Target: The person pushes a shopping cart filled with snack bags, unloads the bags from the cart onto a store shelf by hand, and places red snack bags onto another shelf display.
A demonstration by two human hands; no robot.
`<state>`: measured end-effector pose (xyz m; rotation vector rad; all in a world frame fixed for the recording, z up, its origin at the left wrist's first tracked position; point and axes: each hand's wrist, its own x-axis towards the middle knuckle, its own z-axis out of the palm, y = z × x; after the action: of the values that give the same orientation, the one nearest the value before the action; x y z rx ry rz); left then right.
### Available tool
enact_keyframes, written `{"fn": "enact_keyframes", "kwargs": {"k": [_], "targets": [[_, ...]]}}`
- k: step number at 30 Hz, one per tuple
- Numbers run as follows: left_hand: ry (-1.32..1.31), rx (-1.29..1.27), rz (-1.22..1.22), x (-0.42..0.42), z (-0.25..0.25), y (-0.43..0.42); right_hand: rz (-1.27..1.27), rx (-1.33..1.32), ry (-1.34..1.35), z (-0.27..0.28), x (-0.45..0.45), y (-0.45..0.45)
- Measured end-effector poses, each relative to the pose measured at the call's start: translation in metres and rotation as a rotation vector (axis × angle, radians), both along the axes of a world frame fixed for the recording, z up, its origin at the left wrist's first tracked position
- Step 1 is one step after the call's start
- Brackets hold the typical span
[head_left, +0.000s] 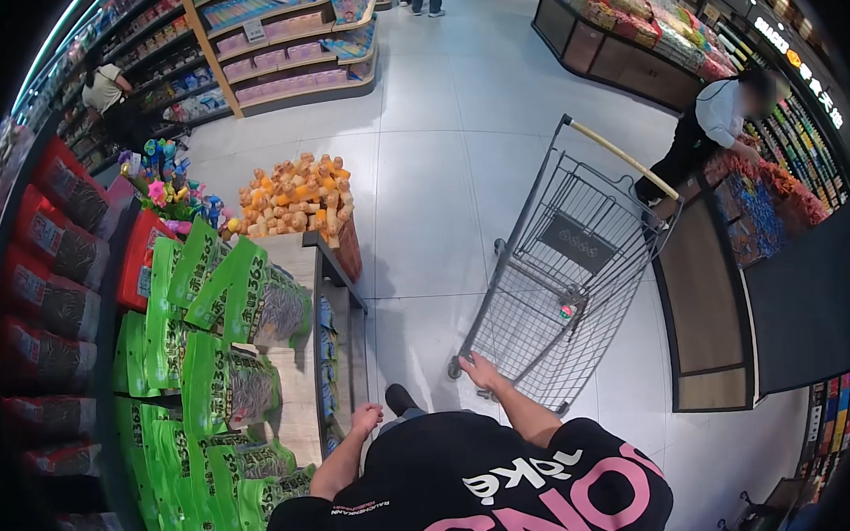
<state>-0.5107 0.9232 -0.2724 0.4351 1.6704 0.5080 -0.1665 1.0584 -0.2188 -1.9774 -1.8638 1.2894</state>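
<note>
My right hand [482, 371] is at the near left corner of a grey wire shopping cart [578, 243], its fingers closed around the frame there. The cart stands at an angle, with its pale yellow handle [621, 154] at the far end. A small red and green item [569, 310] shows inside the basket, too small to name. My left hand [366, 420] hangs beside the wooden display stand [301, 368], fingers curled in and nothing visible in them. Green snack bags [224, 382] are stacked upright on that stand, to the left of my left hand.
Red bags [56, 294] fill the shelf on the far left. Past the green bags stands a basket of orange plush toys [297, 205]. One person in a white top [725, 115] leans over a bin at right; another [104, 95] is by the left shelves. Dark counters [707, 318] line the right.
</note>
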Motion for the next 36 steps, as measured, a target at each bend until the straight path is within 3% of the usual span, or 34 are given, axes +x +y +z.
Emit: {"fn": "enact_keyframes", "kwargs": {"k": [1, 3, 6, 10, 13, 14, 16, 20, 23, 28, 33, 36], "targets": [[-0.001, -0.028, 0.059, -0.003, 0.005, -0.008, -0.004, -0.135, -0.117, -0.008, -0.004, 0.004], [-0.003, -0.084, 0.167, -0.010, 0.017, -0.029, -0.276, -0.172, -0.269, 0.001, 0.007, -0.018], [-0.009, -0.135, 0.157, -0.008, 0.017, -0.052, -0.344, -0.133, -0.378, 0.021, 0.046, -0.043], [0.276, 0.018, -0.166, 0.002, -0.003, -0.078, -0.328, -0.068, -0.486, 0.014, 0.109, -0.076], [0.360, 0.027, -0.253, 0.012, 0.003, -0.074, -0.407, -0.103, -0.583, 0.012, 0.147, -0.092], [0.282, -0.024, -0.210, 0.018, 0.010, -0.073, -0.442, -0.112, -0.614, 0.009, 0.157, -0.102], [0.141, -0.112, -0.143, 0.026, 0.019, -0.056, -0.417, -0.156, -0.646, 0.009, 0.190, -0.133], [0.119, -0.106, -0.183, 0.045, 0.029, -0.051, -0.348, -0.111, -0.690, -0.005, 0.220, -0.190], [0.286, -0.043, -0.368, 0.062, 0.043, -0.050, -0.290, -0.119, -0.689, -0.006, 0.228, -0.231], [0.345, 0.004, -0.486, 0.073, 0.016, -0.055, -0.213, -0.123, -0.661, -0.005, 0.232, -0.288], [0.407, 0.030, -0.540, 0.082, 0.013, -0.060, -0.353, -0.259, -0.618, -0.009, 0.239, -0.318], [0.294, 0.000, -0.457, 0.082, 0.007, -0.062, -0.381, -0.333, -0.598, -0.006, 0.243, -0.325]]}}
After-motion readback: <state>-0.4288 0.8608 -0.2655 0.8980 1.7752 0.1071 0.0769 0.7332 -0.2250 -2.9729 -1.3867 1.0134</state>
